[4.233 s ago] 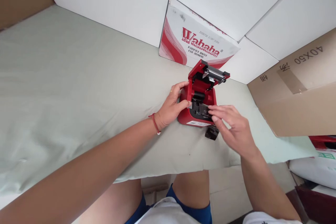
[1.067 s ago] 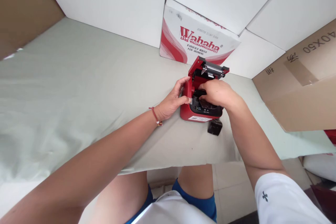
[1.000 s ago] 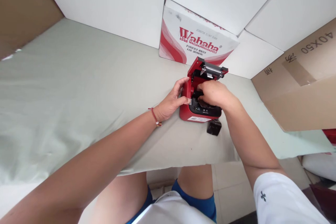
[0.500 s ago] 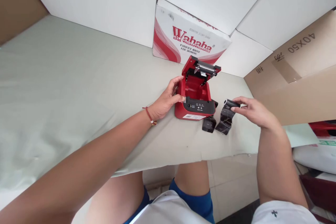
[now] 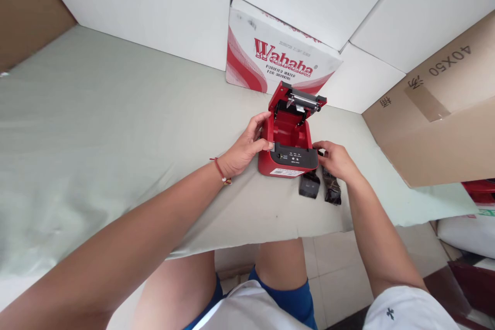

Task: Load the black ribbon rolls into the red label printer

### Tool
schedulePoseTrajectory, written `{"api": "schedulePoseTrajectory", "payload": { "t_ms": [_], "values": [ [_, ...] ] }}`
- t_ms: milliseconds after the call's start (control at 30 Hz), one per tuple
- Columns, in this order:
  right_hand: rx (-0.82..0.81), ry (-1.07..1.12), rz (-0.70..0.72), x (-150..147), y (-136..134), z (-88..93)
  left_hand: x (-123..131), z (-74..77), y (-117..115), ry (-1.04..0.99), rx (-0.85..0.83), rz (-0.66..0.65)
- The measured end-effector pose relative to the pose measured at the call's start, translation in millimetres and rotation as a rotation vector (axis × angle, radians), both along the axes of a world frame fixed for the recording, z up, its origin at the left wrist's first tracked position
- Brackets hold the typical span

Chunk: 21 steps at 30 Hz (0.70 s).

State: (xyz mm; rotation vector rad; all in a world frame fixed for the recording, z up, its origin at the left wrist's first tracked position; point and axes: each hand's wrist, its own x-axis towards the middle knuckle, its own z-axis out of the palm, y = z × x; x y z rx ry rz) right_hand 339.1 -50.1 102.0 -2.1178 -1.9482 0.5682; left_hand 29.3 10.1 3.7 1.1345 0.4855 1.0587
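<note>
A red label printer (image 5: pixel 286 162) with a black front panel sits on the cloth-covered table, its lid (image 5: pixel 299 100) raised and its inside bare. My left hand (image 5: pixel 251 144) grips the printer's left side, thumb by the front panel corner and fingers along the side. At the printer's right side, my right hand (image 5: pixel 334 157) has its fingers bent together around something dark, mostly hidden. Below that hand hangs a crumpled strip of black ribbon (image 5: pixel 331 188). Another black ribbon piece (image 5: pixel 309 185) lies at the printer's front right corner.
Behind the printer stands a white and red water carton (image 5: pixel 286 56) against a white panelled wall (image 5: pixel 154 5). A large brown cardboard box (image 5: pixel 436 124) borders the table (image 5: pixel 116 113) on the right. The table's front edge lies above my knees.
My right hand has moved left from beside the black ribbon roll to the printer's right side. The roll it held is now out of sight. My left hand and the printer stay put.
</note>
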Motion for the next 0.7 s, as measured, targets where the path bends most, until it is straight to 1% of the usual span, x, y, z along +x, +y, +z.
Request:
{"api": "schedulePoseTrajectory", "payload": {
  "t_ms": [33, 100, 133, 167, 233, 267, 300, 367, 433, 533, 600, 700],
  "values": [
    [-0.031, 0.013, 0.029, 1.9, -6.5, 14.2, 0.4, -1.0, 0.4, -0.002, 0.002, 0.001],
    [-0.099, 0.043, 0.085, 10.5, -23.7, 49.0, 1.0, -2.9, 1.0, -0.006, 0.01, 0.0],
    [-0.157, 0.074, 0.137, 15.3, -32.6, 67.0, 1.1, -3.5, 1.1, -0.005, 0.014, -0.003],
    [-0.175, 0.111, 0.162, 19.1, -40.6, 83.6, 1.0, -3.8, 1.1, -0.003, 0.017, -0.007],
    [-0.14, 0.184, 0.173, 19.6, -50.6, 108.0, 0.5, -3.5, 0.8, 0.002, 0.019, -0.01],
    [-0.091, 0.209, 0.163, 15.0, -51.6, 114.5, 0.3, -3.1, 0.6, 0.004, 0.018, -0.009],
    [-0.041, 0.218, 0.152, 7.1, -49.8, 117.0, 0.2, -2.5, 0.4, 0.005, 0.016, -0.006],
    [0.034, 0.188, 0.136, -17.1, -38.7, 111.7, 0.4, -1.5, 0.1, 0.001, 0.014, 0.0],
    [0.065, 0.095, 0.132, -47.4, -21.5, 98.1, 1.4, -0.9, 0.1, -0.011, 0.01, 0.002],
    [0.127, -0.125, 0.147, -89.1, 4.9, 76.6, 2.8, -0.5, -0.3, -0.017, 0.003, 0.003],
    [0.119, -0.271, 0.178, -107.9, 18.2, 67.6, 3.2, 0.3, -1.0, -0.007, -0.008, 0.005],
    [0.044, -0.403, 0.186, -121.6, 30.7, 61.9, 3.4, 2.1, -2.3, -0.001, -0.019, 0.01]
  ]
}}
